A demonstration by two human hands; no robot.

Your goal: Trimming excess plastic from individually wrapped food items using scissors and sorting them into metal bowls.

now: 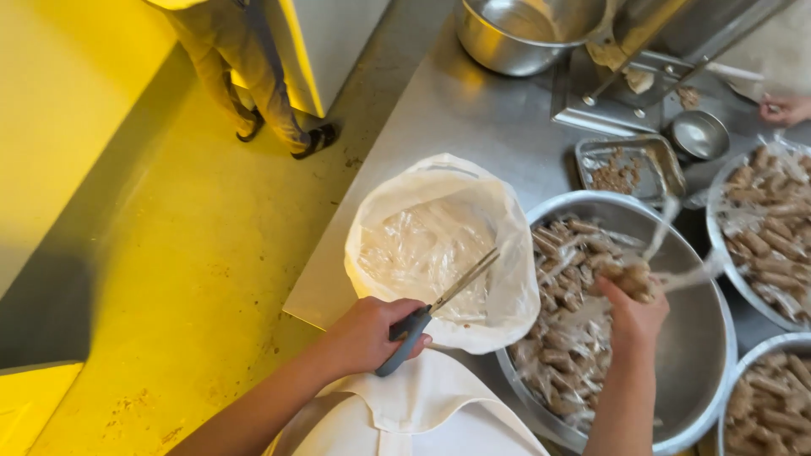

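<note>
Head view, looking down at a steel table (473, 127) beside a yellow floor (169, 253). My left hand (372, 333) is closed around the grey handles of the scissors (439, 308), whose blades point up and to the right over the open mouth of a white bag (507, 253) holding crumpled clear film. My right hand (635, 317) is clenched on a wrapped brown roll (632, 277), lifted just above the big bowl (701, 355); blurred strands of film trail off the roll toward the upper right. The two hands are well apart, the bag's rim between them. Many more wrapped rolls lie heaped in the left half of that bowl, while its right half shows bare metal. Two further bowls of rolls sit at the right edge, a small tray (629, 165) with crumbs and a small cup (699, 135) stand behind, and a deep pot (519, 38) is at the top. Another person's hand (781, 108) shows at the far right, and someone's legs (253, 80) stand on the floor at upper left. I judge the step in hand to be stripping film from one roll. The next move, as I read it, calls for bringing blades and roll together so the cut takes film only, not meat. Whether the blades are open I cannot tell.
</note>
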